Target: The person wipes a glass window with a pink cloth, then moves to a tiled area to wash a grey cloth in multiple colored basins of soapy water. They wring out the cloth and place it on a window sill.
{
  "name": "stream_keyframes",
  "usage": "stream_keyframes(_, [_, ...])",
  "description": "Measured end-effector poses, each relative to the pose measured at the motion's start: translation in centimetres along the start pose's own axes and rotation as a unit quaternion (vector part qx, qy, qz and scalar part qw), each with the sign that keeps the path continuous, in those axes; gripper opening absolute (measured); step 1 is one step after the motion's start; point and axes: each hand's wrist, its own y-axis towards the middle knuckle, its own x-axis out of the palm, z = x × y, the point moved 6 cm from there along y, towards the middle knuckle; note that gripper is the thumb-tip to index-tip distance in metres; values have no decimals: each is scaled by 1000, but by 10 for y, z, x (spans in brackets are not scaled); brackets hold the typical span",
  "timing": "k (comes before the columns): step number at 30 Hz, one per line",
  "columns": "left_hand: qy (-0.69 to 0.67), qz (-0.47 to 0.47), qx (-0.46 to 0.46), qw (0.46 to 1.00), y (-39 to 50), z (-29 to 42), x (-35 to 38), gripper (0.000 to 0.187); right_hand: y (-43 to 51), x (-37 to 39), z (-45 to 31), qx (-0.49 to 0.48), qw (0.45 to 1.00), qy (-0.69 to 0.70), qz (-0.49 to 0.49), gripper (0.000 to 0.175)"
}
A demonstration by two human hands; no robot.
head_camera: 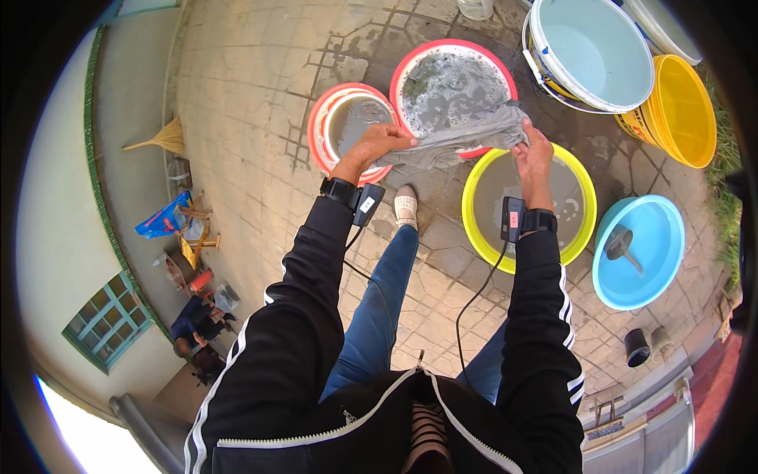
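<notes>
A wet grey cloth (468, 135) is stretched between my two hands, above the basins. My left hand (379, 144) grips its left end, and my right hand (535, 148) pinches the other end, which hangs in folds. Behind the cloth stands a red-rimmed basin (408, 59) full of grey, sudsy water, with something dark and greenish at its left side. A smaller red-and-white basin (320, 127) with murky water lies beyond my left hand. Under my right hand and wrist is a yellow-green basin (472, 228) of cloudy grey water.
At the right sit a light-blue basin (669, 260) with a dark ladle (620, 242), a large white-rimmed bucket (592, 53) and a yellow bucket (687, 112). A black pot (636, 348) stands lower right. Along the left wall are a straw broom (163, 139) and a seated person (192, 326).
</notes>
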Motion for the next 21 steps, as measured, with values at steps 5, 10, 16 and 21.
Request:
stream_keyframes(5, [-13,-74,-63,995,-8,1,5,54,10,7,-34,-28,996,0,-85,27])
stream_keyframes(10, [-292,-112,3,950,-26,23,23,58,-6,40,12,95,964,-206,-140,59])
stream_keyframes(16, [-488,-89,-4,868,-21,12,32,48,-43,63,135,237,931,-170,-218,62])
stream_keyframes(21, [-466,-19,-69,882,-19,-39,42,44,-21,42,153,123,960,-203,-146,46])
